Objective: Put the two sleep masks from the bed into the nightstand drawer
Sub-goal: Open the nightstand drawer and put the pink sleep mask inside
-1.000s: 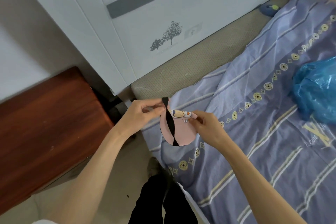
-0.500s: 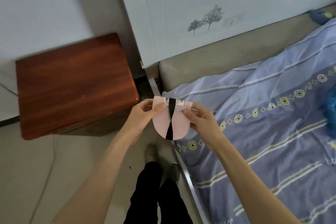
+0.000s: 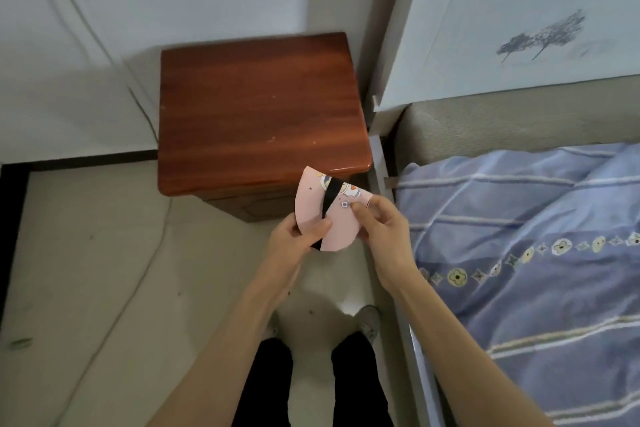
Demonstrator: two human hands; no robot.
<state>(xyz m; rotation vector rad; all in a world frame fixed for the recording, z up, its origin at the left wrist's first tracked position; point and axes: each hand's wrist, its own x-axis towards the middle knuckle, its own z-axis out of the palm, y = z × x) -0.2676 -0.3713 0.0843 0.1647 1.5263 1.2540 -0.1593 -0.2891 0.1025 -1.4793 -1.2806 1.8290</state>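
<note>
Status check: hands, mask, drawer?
Left hand and right hand both pinching folded pink sleep mask with black strap. Held in front of reddish-brown wooden nightstand. Drawer not open. Nothing blocking.

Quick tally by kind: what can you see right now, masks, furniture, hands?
Pink sleep mask, folded, possibly two stacked: 1 distinguishable
Nightstand: 1
Bed: 1
Hands, left hand and right hand, both holding the mask: 2
Total: 5

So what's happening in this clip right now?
A person stands between a reddish-brown wooden nightstand and a bed with a lavender striped cover. Both the left hand and right hand hold a folded pink sleep mask with a black strap in front of the nightstand. No drawer is open yet.
</note>
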